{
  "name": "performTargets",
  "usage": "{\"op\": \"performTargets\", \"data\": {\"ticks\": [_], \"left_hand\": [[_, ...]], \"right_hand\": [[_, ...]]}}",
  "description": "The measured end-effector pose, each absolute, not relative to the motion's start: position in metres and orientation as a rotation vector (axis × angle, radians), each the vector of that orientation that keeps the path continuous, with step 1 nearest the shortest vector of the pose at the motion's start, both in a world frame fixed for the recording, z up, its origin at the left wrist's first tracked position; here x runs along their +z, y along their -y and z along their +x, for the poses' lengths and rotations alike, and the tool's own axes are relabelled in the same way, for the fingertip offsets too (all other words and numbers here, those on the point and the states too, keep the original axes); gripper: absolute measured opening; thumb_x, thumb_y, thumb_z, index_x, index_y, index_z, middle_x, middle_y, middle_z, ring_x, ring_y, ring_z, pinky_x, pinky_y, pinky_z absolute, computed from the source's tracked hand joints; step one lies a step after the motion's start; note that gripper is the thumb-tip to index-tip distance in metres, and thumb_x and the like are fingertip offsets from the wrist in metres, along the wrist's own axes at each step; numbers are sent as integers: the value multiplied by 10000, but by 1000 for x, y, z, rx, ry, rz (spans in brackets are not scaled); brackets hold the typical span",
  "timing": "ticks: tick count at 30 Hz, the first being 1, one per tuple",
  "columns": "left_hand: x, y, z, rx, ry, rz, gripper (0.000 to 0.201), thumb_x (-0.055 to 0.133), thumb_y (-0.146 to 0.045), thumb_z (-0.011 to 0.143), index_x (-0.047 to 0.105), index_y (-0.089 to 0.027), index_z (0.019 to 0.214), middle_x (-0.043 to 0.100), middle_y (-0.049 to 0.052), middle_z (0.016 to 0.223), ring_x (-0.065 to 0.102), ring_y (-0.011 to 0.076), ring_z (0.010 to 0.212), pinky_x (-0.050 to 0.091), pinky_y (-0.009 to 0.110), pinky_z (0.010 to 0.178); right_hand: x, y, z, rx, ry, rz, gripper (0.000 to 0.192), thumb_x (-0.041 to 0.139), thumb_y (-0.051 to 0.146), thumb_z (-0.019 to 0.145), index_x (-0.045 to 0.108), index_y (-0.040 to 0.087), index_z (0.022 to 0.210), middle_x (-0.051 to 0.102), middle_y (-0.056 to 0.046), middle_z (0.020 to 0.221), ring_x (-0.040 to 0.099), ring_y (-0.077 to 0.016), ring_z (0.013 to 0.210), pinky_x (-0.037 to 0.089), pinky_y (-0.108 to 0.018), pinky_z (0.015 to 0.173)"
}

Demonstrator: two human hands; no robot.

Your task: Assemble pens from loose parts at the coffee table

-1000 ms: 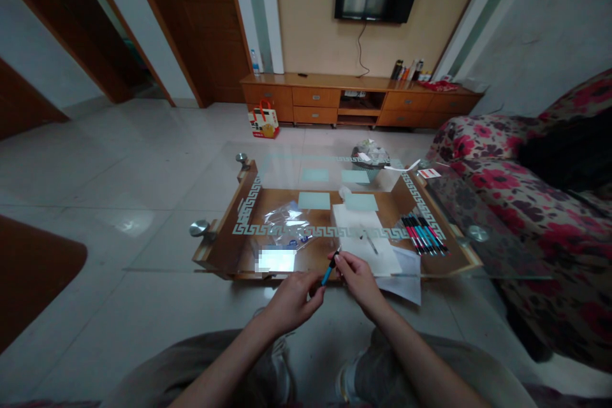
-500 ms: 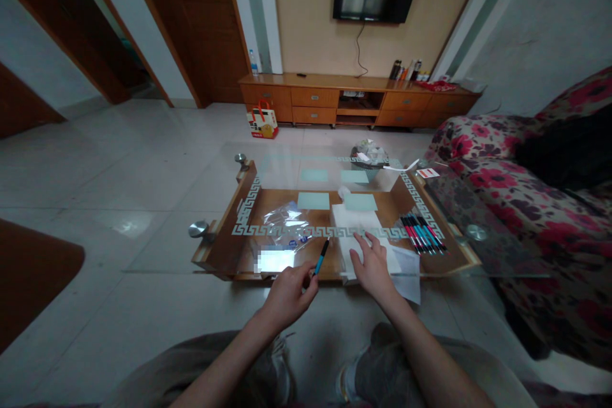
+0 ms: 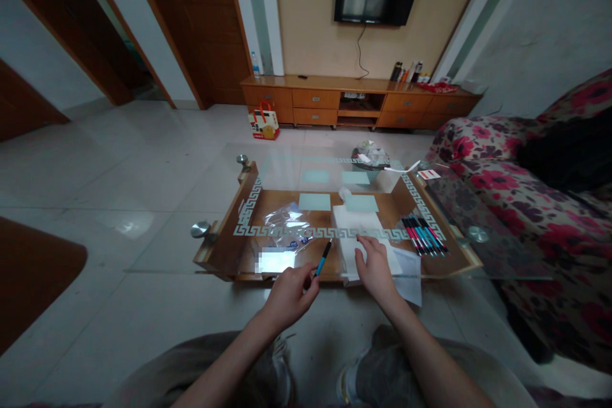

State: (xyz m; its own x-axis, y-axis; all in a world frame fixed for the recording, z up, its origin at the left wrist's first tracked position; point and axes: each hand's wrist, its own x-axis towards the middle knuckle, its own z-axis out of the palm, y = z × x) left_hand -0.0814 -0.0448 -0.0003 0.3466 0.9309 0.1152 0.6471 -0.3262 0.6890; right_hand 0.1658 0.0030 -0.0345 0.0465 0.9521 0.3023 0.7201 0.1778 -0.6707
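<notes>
Glass-topped coffee table is sitting before you, its near edge just under your hands. Your left hand is pinching a blue pen, tip angled up over that edge. Your right hand is lying flat, fingers spread, on the white paper. More pens are lining the right rim; bare glass is lying open to the left.

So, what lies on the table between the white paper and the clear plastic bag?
In the head view, only the blue pen held by the left hand crosses that gap.
</notes>
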Motion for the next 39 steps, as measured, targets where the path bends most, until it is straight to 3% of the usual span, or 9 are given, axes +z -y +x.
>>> {"op": "performTargets", "data": {"ticks": [5,9,17,22,28,39], "left_hand": [[2,44,-82,657,-1346,2072,254,489,-262,935,671,-205,1103,675,11,720,609,147,637,418,242,654],[0,44,-82,668,-1354,2080,265,493,-268,934,677,-206,1114,677,20,740,611,151,656,426,245,671],[-3,43,-83,662,-1367,2143,276,464,-266,965,678,-231,1135,699,30,836,640,175,780,445,269,750],[-5,41,-85,731,-1410,2128,300,451,-250,975,665,-248,1185,708,49,982,648,190,892,465,284,820],[-2,40,-86,677,-1462,2133,303,432,-233,981,666,-247,1173,671,52,944,638,181,844,465,267,760],[-2,41,-85,646,-1485,2131,304,424,-256,988,668,-251,1169,647,49,904,628,177,819,461,261,752]], "right_hand": [[-24,-3,158,715,1479,-1484,250,575,379,889,714,193,983,712,-91,971,640,-230,849,509,-377,816],[-24,-5,155,906,1324,-1401,338,668,455,824,706,177,1012,718,-79,876,652,-222,809,516,-351,771],[-19,-2,152,1072,1153,-1369,386,726,511,765,722,176,956,730,-84,886,637,-201,745,489,-304,627],[-17,-2,153,1046,1149,-1366,353,720,482,783,739,188,978,743,-91,936,650,-205,779,511,-332,701],[-18,-2,154,1007,1219,-1349,311,695,462,814,742,197,970,748,-88,954,668,-219,834,521,-363,794],[-14,-1,154,1001,1273,-1364,243,674,398,825,726,192,943,740,-83,941,664,-225,861,506,-345,782]]}}
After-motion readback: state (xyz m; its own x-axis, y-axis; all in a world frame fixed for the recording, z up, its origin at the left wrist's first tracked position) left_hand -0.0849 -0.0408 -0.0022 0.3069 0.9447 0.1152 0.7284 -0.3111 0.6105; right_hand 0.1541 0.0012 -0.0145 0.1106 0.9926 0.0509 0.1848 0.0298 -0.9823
